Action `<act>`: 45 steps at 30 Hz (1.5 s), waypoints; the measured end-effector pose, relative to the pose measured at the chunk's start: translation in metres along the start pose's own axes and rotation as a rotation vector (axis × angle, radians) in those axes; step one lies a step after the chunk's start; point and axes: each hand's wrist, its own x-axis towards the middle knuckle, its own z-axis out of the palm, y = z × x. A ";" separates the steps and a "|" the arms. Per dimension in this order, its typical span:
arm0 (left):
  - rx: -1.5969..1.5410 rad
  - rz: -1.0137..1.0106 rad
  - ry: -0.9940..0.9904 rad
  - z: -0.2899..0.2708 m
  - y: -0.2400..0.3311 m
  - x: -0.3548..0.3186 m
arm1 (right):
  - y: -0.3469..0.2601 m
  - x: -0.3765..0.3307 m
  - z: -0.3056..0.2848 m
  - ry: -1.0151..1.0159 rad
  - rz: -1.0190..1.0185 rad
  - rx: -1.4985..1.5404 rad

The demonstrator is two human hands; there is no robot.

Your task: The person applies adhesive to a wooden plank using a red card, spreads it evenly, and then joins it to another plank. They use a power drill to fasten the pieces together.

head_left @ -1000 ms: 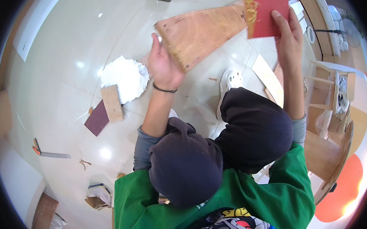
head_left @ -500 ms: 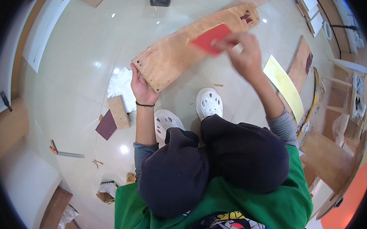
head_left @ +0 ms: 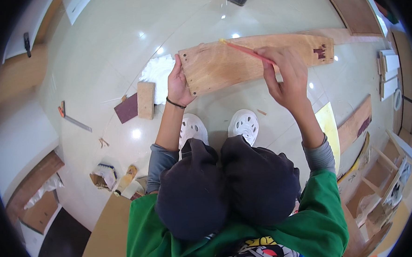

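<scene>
The board (head_left: 242, 63) is lying across the space ahead of the shoes (head_left: 243, 124), above the floor (head_left: 109, 63); whether its far end is resting on something, I cannot tell. It is looking stiff and fairly heavy for its length, so one-end holds are likely tipping it; the long edges are probably giving the steadiest grip. The left hand (head_left: 179, 85) is cupping the near end, its thumb pressing along the end edge and the rest mostly hiding beneath. The right hand (head_left: 287, 73) is pinching a red sheet (head_left: 244, 49) narrowly between thumb and fingers (head_left: 280, 55); the sheet is seeming light and bendable. Whether it is touching the board is unclear.
</scene>
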 end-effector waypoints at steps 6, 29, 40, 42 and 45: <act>0.047 -0.015 0.059 0.003 0.004 -0.006 | -0.011 -0.005 0.021 -0.161 0.302 -0.103; 0.383 -0.067 0.353 -0.108 0.066 0.056 | -0.017 -0.151 0.062 0.396 1.223 0.480; 1.031 -0.192 0.573 -0.092 0.093 0.053 | 0.186 -0.178 -0.062 0.314 1.130 -0.470; 1.079 -0.177 0.592 -0.093 0.090 0.048 | 0.217 -0.176 -0.071 0.241 1.063 -0.484; 1.086 -0.147 0.622 -0.091 0.089 0.045 | 0.241 -0.170 -0.077 0.137 1.027 -0.533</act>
